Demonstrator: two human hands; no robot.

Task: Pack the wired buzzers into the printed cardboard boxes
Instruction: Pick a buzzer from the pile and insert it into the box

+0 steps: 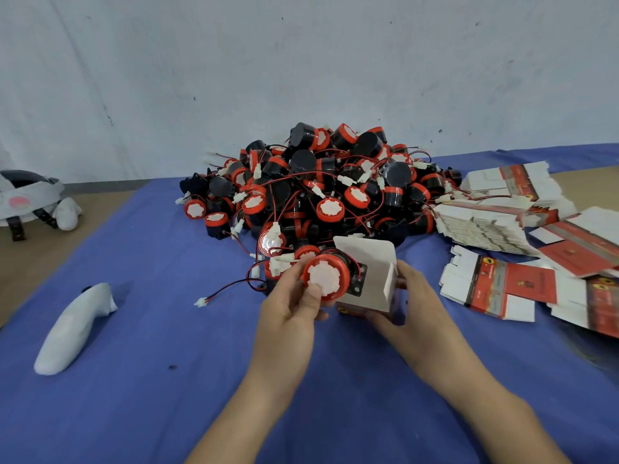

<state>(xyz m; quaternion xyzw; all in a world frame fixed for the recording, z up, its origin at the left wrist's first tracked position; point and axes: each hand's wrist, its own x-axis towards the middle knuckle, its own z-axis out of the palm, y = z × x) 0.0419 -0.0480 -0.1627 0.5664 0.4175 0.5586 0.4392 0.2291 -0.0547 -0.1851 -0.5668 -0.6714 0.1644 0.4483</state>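
One buzzer at the mouth of one box, and a heap still to pack.

On the blue-covered counter a white handheld device lies at lower left, apart from the work. In the centre the left hand has its grip curled round a buzzer, thumb on the white-centred red cap and black body pointing into the open end of the box. The buzzer's red-and-black wire trails left to a white plug on the cloth. The right hand grips the box from the right, flap raised. The buzzer looks partly entered, not seated. Behind, the pile of buzzers is large and tangled in wires. At right the flat boxes lie unfolded in stacks. No closed, filled box shows, so the job seems barely begun.
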